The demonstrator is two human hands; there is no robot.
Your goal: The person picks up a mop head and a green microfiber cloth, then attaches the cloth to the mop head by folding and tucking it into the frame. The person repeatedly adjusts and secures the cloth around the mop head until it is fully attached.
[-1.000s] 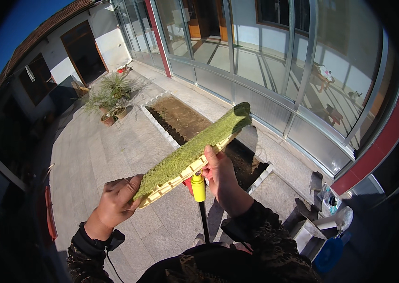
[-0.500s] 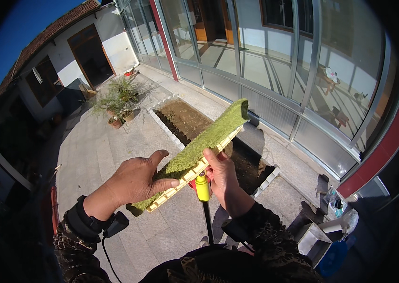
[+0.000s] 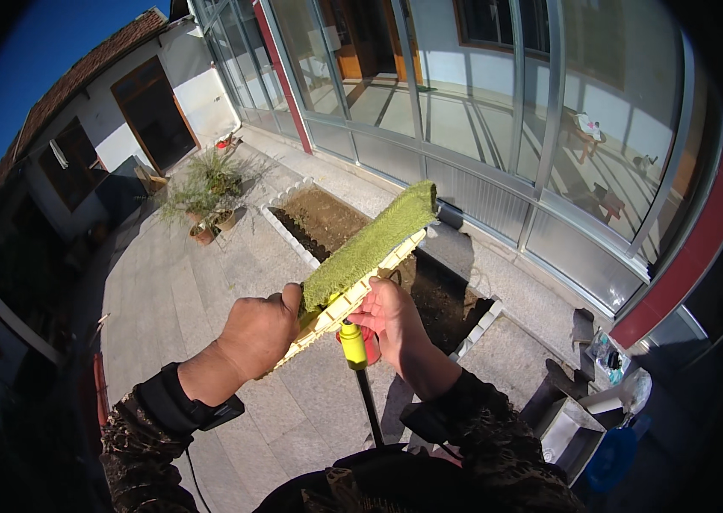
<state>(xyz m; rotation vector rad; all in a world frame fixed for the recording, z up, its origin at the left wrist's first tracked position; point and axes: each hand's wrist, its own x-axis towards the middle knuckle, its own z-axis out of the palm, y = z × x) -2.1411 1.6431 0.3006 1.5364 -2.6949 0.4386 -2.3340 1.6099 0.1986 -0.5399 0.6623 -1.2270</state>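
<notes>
In front of me, tilted with its right end higher, is a flat mop head with a fuzzy green pad (image 3: pixel 374 235) on a ridged cream plate (image 3: pixel 391 258). Below the plate, a bright yellow joint (image 3: pixel 353 345) with red beside it leads to a dark pole (image 3: pixel 368 402) running down toward my body. My left hand (image 3: pixel 257 335) is closed round the lower left part of the pad and plate, hiding much of that end. At the plate's near edge, just above the joint, my right hand (image 3: pixel 400 325) pinches the plate between thumb and fingers.
A soil bed (image 3: pixel 314 214) with a white edging lies beyond the mop. Potted plants (image 3: pixel 207 192) stand at the far left. Glazed panels (image 3: pixel 481 128) line the far right side. At the lower right are a metal box (image 3: pixel 571 436) and a blue basin (image 3: pixel 613 457).
My left hand has gone from a spread thumb and fingers to a closed grip on the pad. The mop head has shifted slightly left, and the pad's lower part looks bunched.
</notes>
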